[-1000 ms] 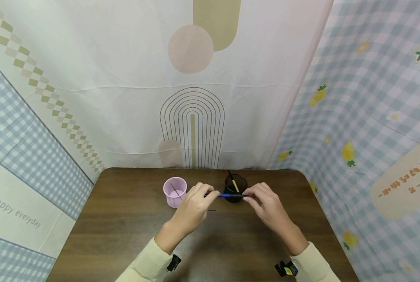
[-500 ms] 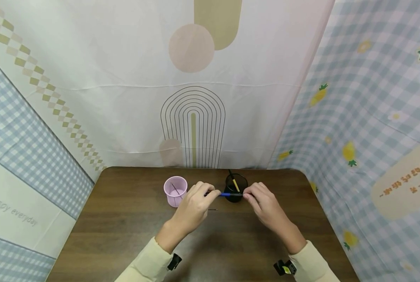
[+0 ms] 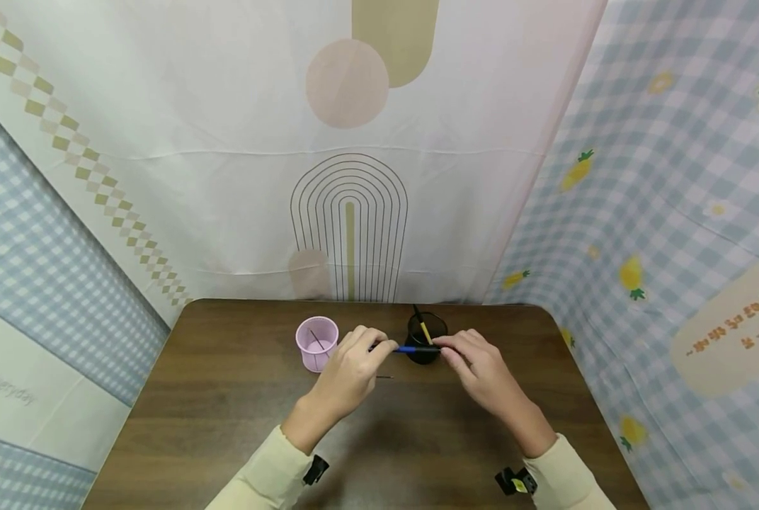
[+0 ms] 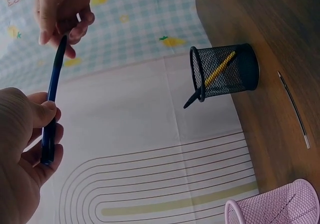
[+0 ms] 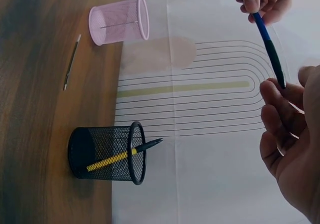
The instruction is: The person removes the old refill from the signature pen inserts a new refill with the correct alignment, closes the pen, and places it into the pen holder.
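A blue pen with a black grip [image 3: 411, 349] is held level above the table. My left hand [image 3: 352, 361] grips its blue barrel between thumb and fingers, also plain in the left wrist view. My right hand [image 3: 475, 365] is at the pen's pointed black end. In the right wrist view the tip meets or nearly meets a fingertip, while the thumb [image 5: 305, 76] stands apart from it. A thin pen refill [image 4: 295, 111] lies on the table below the hands.
A pink mesh cup [image 3: 316, 346] with a thin dark stick inside stands at the back left of the hands. A black mesh pen cup [image 5: 107, 154] holding a yellow and black pen [image 5: 115, 161] stands behind the blue pen. Patterned cloth [image 3: 456, 184] hangs behind the wooden table [image 3: 195, 404].
The right hand's thumb and forefinger, earlier together on the pen's tip, now stand slightly apart. The left hand keeps its grip and its place.
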